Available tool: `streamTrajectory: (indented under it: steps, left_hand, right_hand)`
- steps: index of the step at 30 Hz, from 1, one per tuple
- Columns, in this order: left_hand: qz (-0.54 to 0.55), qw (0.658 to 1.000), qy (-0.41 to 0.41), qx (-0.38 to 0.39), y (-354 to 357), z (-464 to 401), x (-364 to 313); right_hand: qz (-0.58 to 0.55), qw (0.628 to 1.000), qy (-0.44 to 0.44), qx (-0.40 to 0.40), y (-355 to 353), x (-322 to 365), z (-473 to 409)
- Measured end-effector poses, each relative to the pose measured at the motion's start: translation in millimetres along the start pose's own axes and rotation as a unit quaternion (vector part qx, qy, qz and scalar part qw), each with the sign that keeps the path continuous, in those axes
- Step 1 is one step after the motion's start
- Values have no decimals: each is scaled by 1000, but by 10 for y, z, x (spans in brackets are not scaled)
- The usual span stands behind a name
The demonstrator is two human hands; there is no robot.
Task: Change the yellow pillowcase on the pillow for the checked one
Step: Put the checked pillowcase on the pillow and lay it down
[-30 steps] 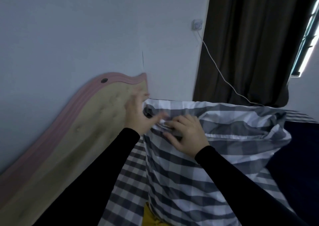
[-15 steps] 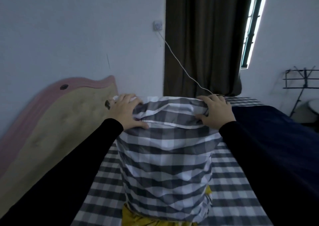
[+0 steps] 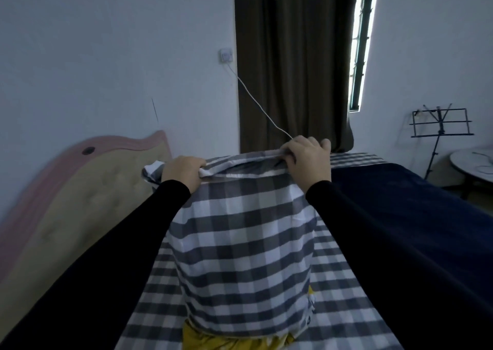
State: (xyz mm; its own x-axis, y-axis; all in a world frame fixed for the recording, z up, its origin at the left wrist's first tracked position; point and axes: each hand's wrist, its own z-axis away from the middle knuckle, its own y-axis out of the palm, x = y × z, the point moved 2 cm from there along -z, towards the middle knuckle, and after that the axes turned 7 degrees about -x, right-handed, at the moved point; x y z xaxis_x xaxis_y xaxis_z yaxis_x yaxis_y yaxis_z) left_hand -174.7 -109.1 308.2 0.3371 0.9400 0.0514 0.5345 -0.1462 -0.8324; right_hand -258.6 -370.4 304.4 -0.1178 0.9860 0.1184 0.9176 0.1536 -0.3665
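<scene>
**bedhead_ops:** Dim bedroom from my feed: pale wall, padded headboard (image 3: 80, 194) at 9 o'clock, dark curtain (image 3: 290, 61) at 12, a music stand (image 3: 440, 125) and a round table (image 3: 472, 162) out at 3. Checked sheet (image 3: 154, 296) on the bed, navy blanket (image 3: 400, 216) on the right half.

**linen_lurker:** And the hands?

**bedhead_ops:** Both are gripping the top hem of the checked pillowcase (image 3: 240, 243), which hangs dead centre with the pillow apparently standing inside it. My left hand (image 3: 181, 174) has fingers curled over the hem at about 10 o'clock, my right hand (image 3: 309, 160) bunches it at about 1. The yellow pillowcase (image 3: 229, 341) is a crumpled bit peeking out at 6, under the hanging case.

**linen_lurker:** What could go sideways?

**bedhead_ops:** My guess: the right side sits higher than the left, so shaking it down could leave the pillow crooked, a corner unfilled. If one pinch slips, the mouth sags and the pillow could slide out. There's also a white cable (image 3: 256, 104) running down from the wall socket just behind my right hand, easy to snag.
</scene>
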Motion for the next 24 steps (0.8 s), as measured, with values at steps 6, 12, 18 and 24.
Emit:
streamTrajectory:
  steps: [6, 12, 18, 24]
  left_hand:
    - [69, 993, 92, -36, 84, 417, 108]
    - [76, 983, 165, 25, -108, 745, 28]
    - [128, 983, -56, -123, -354, 389, 75]
    - [64, 959, -225, 160, -274, 290, 77]
  right_hand:
    - [16, 998, -43, 46, 59, -219, 838]
    - [-35, 997, -1, 64, -174, -147, 933]
    - [-85, 909, 355, 200, -276, 4, 347]
    - [-66, 829, 487, 269, -211, 44, 329]
